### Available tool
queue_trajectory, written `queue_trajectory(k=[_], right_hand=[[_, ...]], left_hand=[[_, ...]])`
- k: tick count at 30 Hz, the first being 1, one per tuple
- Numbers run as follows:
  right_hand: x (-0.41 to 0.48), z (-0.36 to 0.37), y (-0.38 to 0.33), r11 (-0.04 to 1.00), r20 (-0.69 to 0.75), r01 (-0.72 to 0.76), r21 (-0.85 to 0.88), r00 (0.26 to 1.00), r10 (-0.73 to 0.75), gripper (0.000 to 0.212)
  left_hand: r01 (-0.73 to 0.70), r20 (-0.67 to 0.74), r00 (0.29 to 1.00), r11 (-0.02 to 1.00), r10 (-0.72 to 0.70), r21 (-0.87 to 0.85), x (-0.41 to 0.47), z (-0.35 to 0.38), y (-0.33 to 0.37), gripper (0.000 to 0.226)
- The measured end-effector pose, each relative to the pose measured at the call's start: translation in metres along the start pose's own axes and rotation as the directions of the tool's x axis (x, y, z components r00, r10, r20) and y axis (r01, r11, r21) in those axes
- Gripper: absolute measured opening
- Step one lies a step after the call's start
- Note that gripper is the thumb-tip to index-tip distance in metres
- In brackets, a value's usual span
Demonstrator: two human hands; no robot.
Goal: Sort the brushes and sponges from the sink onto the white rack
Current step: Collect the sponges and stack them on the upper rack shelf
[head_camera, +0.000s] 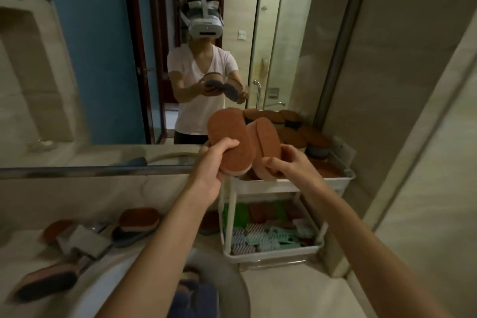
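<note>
My left hand (216,162) grips an oval brown sponge (228,134) with a pale underside, held up over the left end of the white rack (260,183). Beside it, my right hand (289,164) holds a second brown oval sponge (267,142) tilted on edge, touching the first. The rack's top shelf carries several brown sponges (304,137). Its lower shelf (273,253) holds green and brown pads and pale ribbed brushes. More sponges (140,219) lie on the counter to the left of the sink (227,281), and dark items lie in the basin.
A mirror (103,59) fills the wall ahead and reflects a person in a white shirt. A chrome faucet (85,240) stands left of the sink among the sponges. A beige wall (413,137) closes in right of the rack.
</note>
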State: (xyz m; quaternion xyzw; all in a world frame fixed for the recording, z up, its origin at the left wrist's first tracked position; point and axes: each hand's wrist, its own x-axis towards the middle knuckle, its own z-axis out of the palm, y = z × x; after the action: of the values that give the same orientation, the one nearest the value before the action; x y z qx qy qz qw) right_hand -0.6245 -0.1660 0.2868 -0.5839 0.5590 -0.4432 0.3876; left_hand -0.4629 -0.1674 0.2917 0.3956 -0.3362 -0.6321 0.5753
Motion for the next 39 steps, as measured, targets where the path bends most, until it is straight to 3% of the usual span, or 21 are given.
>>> queue_trajectory(k=[3,7,10,13,21,25,33,37,39], right_hand=[[0.014,-0.026,0.002,0.996,0.009,0.012,-0.088,1.000,-0.011,0.056],[0.030,-0.054,0.001,0.965,0.024,0.118,-0.234,0.993,-0.115,0.067],[0.041,-0.059,0.002,0.852,0.133,0.253,-0.458,0.967,-0.216,0.070],[0.050,-0.052,0.004,0.766,0.243,0.307,-0.565,0.949,-0.201,0.076],[0.054,-0.040,0.013,0.728,0.290,0.268,-0.631,0.952,-0.099,0.081],[0.056,-0.034,0.014,0.690,0.297,0.270,-0.672,0.951,-0.083,0.071],[0.051,-0.033,0.024,0.608,0.249,0.279,-0.744,0.959,-0.135,0.063],[0.039,-0.039,0.016,0.721,0.132,0.352,-0.597,0.930,-0.345,0.063],[0.032,-0.042,0.011,0.765,0.115,0.409,-0.497,0.905,-0.410,0.065]], left_hand=[[0.007,-0.002,1.000,1.000,-0.007,0.027,0.008,0.016,-0.007,0.043],[-0.015,-0.111,0.994,0.999,0.019,0.042,0.021,0.013,-0.010,0.049],[-0.026,-0.156,0.987,0.998,0.036,0.065,0.028,0.006,-0.012,0.043],[-0.012,-0.178,0.984,0.997,0.026,0.079,0.031,0.003,-0.016,0.032],[0.026,-0.188,0.982,0.995,-0.008,0.095,0.037,-0.003,-0.019,0.025],[0.031,-0.169,0.985,0.995,-0.014,0.099,0.038,-0.005,-0.019,0.020],[-0.012,-0.189,0.981,0.988,0.042,0.155,0.038,-0.001,-0.016,0.013],[-0.089,-0.242,0.960,0.971,0.143,0.222,0.041,0.014,-0.010,0.059],[-0.175,-0.181,0.958,0.955,0.221,0.237,0.038,0.030,-0.007,0.069]])
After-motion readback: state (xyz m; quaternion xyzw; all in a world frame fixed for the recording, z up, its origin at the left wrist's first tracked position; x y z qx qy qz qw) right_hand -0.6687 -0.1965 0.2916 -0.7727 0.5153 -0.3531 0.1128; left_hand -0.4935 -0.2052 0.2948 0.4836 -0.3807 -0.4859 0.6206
